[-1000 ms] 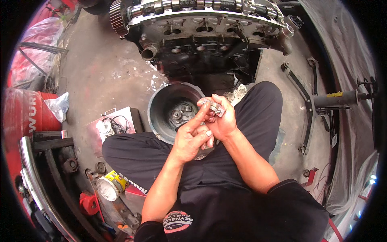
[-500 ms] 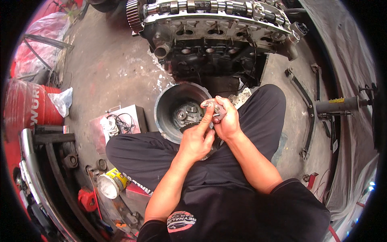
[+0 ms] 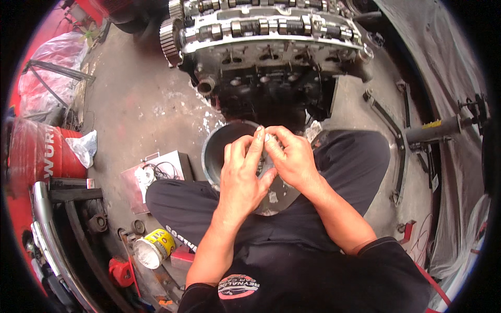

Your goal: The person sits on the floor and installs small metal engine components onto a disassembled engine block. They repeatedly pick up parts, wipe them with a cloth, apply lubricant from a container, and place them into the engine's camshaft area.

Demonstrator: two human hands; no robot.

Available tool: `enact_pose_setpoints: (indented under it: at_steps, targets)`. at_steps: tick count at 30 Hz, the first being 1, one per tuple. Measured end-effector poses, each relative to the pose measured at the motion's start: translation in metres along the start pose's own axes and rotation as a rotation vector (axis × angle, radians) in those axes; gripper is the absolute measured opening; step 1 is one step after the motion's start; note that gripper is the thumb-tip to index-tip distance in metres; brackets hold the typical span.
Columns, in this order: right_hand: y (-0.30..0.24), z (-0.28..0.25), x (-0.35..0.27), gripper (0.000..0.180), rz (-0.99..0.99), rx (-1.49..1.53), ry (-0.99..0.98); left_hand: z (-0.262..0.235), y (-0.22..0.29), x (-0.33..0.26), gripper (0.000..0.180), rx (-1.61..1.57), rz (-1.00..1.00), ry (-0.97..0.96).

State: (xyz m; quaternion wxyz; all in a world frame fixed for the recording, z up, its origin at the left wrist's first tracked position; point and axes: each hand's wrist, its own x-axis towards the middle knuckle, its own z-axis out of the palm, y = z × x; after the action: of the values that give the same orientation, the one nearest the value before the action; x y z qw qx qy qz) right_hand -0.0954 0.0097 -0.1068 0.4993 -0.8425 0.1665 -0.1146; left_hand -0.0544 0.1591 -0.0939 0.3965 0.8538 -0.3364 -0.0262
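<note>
Engine (image 3: 255, 55) lies across the far side of the floor (image 3: 141, 99), its long axis running left to right, with shafts (image 3: 245, 28) along the top and a toothed wheel (image 3: 168, 41) at the left end; the upper edge cuts it off. A plastic sheet (image 3: 451, 78) hangs on the right, and a red drum (image 3: 34, 156) stands at the left rim, partly under plastic. The bucket (image 3: 211, 161) sits between the person's knees, just short of the engine, its mouth facing upward; both hands hide much of it. Left of the bucket lies a box (image 3: 170, 158) with a cable on top. A yellow tin (image 3: 162, 241) leans beside the left thigh.

The left hand (image 3: 242, 172) and right hand (image 3: 293, 164) meet over the bucket's mouth, backs toward the camera. The left index points away from the body, its tip just beside the right thumb tip. The left thumb stands apart, aimed at the right hand; the right fingers (image 3: 282, 134) curl inward, close together. Whatever the two hands pinch seems to sit behind these fingertips, yet it is covered: which way it points, its long axis and whether the fingers are clamped on it cannot be told.
</note>
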Motion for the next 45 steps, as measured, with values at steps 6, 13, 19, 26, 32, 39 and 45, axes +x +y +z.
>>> enact_pose_setpoints:
  at_steps: [6, 13, 19, 26, 32, 39, 45]
  targets:
    - [-0.034, -0.040, 0.047, 0.062, -0.244, -0.222, -0.230, 0.004, -0.016, 0.048, 0.072, -0.001, 0.131, 0.152]
    - [-0.025, -0.059, 0.092, 0.082, -0.121, 0.265, -0.595, -0.007, -0.032, 0.071, 0.077, -0.289, 0.016, 0.191]
    - [-0.026, -0.062, 0.104, 0.075, -0.147, 0.340, -0.520, 0.007, -0.035, 0.090, 0.073, -0.404, 0.009, 0.285]
    - [-0.037, -0.077, 0.102, 0.074, -0.153, 0.302, -0.518, -0.003, -0.027, 0.094, 0.081, -0.363, 0.048, 0.245]
    - [-0.035, -0.083, 0.097, 0.071, -0.168, 0.317, -0.479, 0.000, -0.017, 0.094, 0.076, -0.323, 0.075, 0.261]
    - [-0.039, -0.087, 0.097, 0.068, -0.200, 0.188, -0.403, -0.006, -0.010, 0.095, 0.076, -0.258, 0.097, 0.216]
    - [-0.037, -0.089, 0.098, 0.069, -0.277, 0.112, -0.380, -0.012, -0.007, 0.091, 0.079, -0.230, 0.094, 0.155]
